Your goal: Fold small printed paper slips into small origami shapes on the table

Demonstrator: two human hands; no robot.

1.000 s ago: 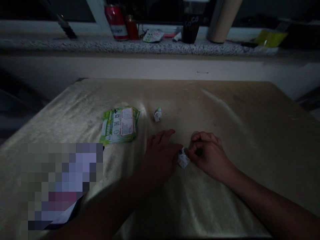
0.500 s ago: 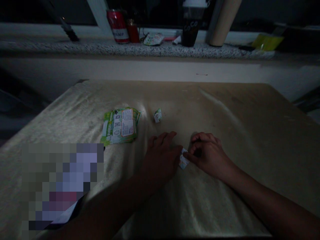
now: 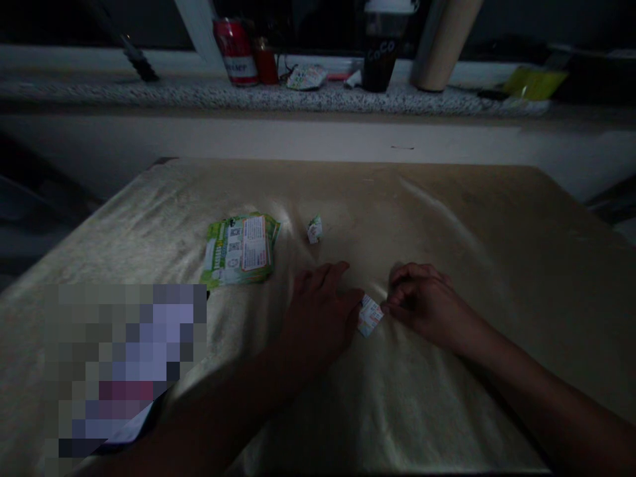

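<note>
Two hands at 1 small paper (image 3: 370, 317), on tablecloth (image 3: 387, 411) betw. them: L hand (image 3: 320, 311) over left edge, R hand (image 3: 422, 301) bunched at right corner; grips unconfirmed. Step: prob. edge-shaping; next reqs. steady L hold.

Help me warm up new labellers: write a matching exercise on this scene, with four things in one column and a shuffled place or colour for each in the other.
Things
1. Paper
2. Stack
3. Can
4. Cup

Places and colours
A. Dark, marked "CoCo"
B. Between the left hand and the right hand
C. Red, standing on the sill
D. Mostly green, lying on the table

Pairs: 1-B, 2-D, 3-C, 4-A
</note>
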